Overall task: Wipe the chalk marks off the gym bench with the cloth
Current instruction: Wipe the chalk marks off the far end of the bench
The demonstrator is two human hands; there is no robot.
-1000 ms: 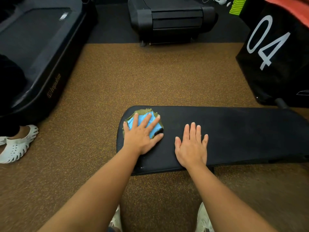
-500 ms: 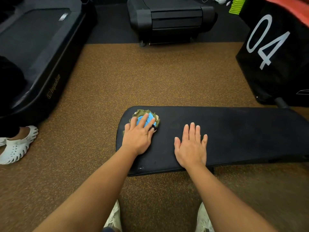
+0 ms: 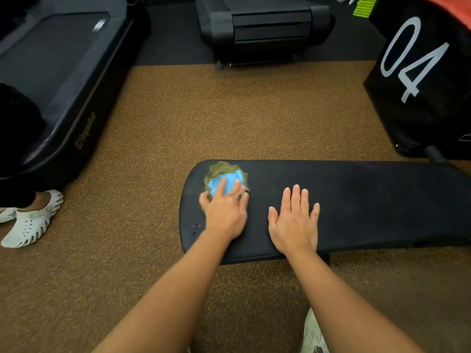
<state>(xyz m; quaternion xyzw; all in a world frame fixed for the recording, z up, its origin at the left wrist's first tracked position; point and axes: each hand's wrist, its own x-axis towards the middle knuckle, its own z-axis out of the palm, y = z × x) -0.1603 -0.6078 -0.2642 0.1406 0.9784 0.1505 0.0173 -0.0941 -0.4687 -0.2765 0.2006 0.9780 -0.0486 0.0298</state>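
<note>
A black padded gym bench (image 3: 369, 200) lies across the lower middle of the head view. Near its left end sits a bunched cloth (image 3: 224, 178), olive green with a blue part on top. My left hand (image 3: 225, 210) presses flat on the cloth with straight fingers, covering its near half. My right hand (image 3: 294, 220) rests flat on the bare bench pad just to the right, fingers spread. A small pale speckled mark (image 3: 195, 224) shows on the pad left of my left wrist.
Brown speckled rubber floor (image 3: 229, 118) surrounds the bench. A black treadmill (image 3: 58, 80) stands at left and another machine (image 3: 265, 26) at the back. A black box marked 04 (image 3: 420, 72) stands at right. A person's white clog (image 3: 30, 220) is at far left; my shoe (image 3: 312, 335) is below.
My left hand has slid the cloth back and forth on the bench's left end, now sitting slightly nearer me with more cloth showing beyond the fingers. My right hand has stayed put.
</note>
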